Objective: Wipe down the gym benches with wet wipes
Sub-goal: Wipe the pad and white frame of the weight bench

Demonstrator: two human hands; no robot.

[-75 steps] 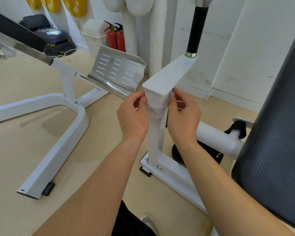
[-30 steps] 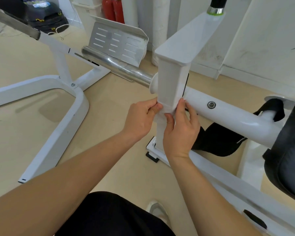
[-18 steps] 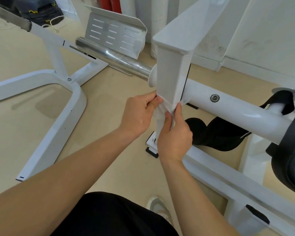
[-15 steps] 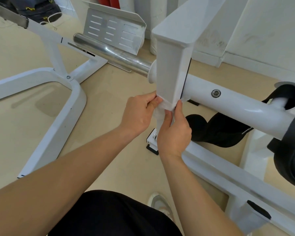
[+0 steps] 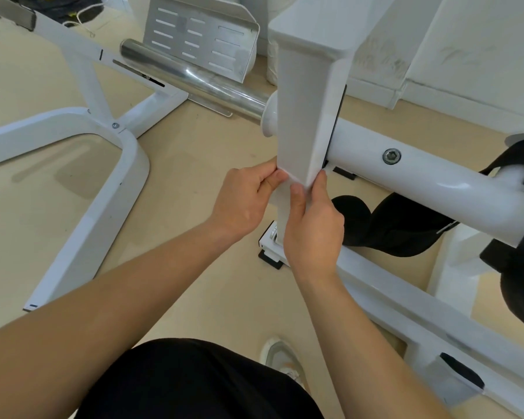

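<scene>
A white upright post (image 5: pixel 303 110) of the gym machine stands in the middle of the head view. A white wet wipe (image 5: pixel 285 192) is wrapped round the post low down. My left hand (image 5: pixel 245 201) pinches the wipe at the post's left side. My right hand (image 5: pixel 313 225) grips the wipe against the post's front and right side, thumb pointing up. A thick white tube (image 5: pixel 436 182) runs right from the post toward a black pad (image 5: pixel 521 285) at the right edge.
A chrome bar (image 5: pixel 194 80) and a slotted metal footplate (image 5: pixel 200 40) lie behind the post. Another white frame (image 5: pixel 103 189) spreads over the beige floor on the left. A black strap (image 5: pixel 400 231) hangs under the tube. My shoe (image 5: pixel 282 361) is near the base rail (image 5: pixel 421 322).
Both hands have slid the wipe down the post from just under its top to its lower part. The camera has come closer and lower.
</scene>
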